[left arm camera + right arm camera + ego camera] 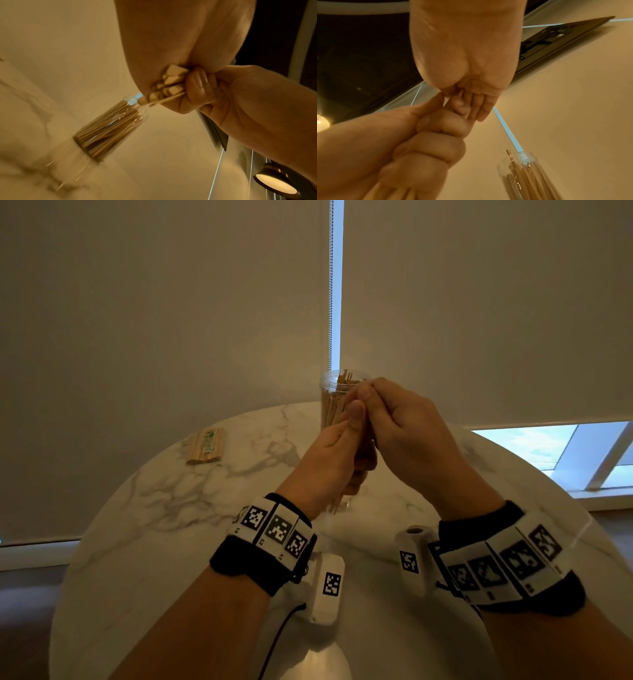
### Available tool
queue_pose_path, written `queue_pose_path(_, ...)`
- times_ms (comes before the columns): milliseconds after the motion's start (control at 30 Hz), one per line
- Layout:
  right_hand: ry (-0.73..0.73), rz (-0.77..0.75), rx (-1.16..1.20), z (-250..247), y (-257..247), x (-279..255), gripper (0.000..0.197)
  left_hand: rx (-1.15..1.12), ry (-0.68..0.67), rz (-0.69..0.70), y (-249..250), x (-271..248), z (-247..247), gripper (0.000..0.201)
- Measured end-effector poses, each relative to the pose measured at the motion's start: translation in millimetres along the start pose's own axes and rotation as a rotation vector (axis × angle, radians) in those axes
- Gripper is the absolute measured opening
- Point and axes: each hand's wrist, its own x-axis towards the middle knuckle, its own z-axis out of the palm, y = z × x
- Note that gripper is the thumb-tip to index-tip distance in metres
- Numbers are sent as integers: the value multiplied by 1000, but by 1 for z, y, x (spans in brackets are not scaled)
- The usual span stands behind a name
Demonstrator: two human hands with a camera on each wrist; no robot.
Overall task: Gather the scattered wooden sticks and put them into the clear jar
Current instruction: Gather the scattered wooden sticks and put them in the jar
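Note:
A bundle of wooden sticks [337, 503] is held upright above the marble table [171, 508], in front of the clear jar [334, 392]. My left hand [342, 443] grips the bundle round its middle, thumb pointing up. At the bundle's top, my right hand [394, 419] pinches the sticks between thumb and fingers. The jar stands at the table's far side, open-topped and packed with sticks. The left wrist view shows the cut stick ends [171, 79] beneath my left palm [171, 47], and the jar [111, 128] beyond. The right wrist view shows my right hand [467, 60], my left hand [419, 142] and the jar [527, 175].
A wrapped pack of sticks [205, 446] lies on the table's far left. Roller blinds with a bead chain [331, 285] hang just behind the jar. A window sill [609, 498] runs past the table's right edge.

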Motion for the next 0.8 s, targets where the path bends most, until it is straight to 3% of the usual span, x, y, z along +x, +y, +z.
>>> queue_pose_path(100,3,-7,76,2,-1,0,35,-12,32,64,-1,2,-3,53)
queue_pose_path(200,-39,145,204,0,-3,1,50,-217,207,139,-2,8,-11,37)
queue_pose_path(233,-134,208,203,-1,-2,-1,48,-319,285,152,-3,10,-15,31)
queue_pose_path(300,-461,311,134,1,-2,-6,50,-508,398,158,-3,12,-20,21)
queue_pose_path(367,-653,380,137,12,-1,-10,41,-489,461,141,-5,12,-22,24)
queue_pose_path(433,-570,354,128,22,-1,-10,21,-363,454,109,-6,9,-19,31)
queue_pose_path(467,-514,342,101,24,-3,-9,21,-339,421,95,-7,9,-17,34)
queue_pose_path(633,-471,317,52,23,-3,-6,42,-396,217,27,-10,10,-17,42)
queue_pose_path(700,-497,337,34,19,0,-4,48,-420,260,8,-10,13,-21,42)
queue_pose_path(800,-580,393,-11,10,6,-4,47,-606,487,4,-10,17,-37,39)
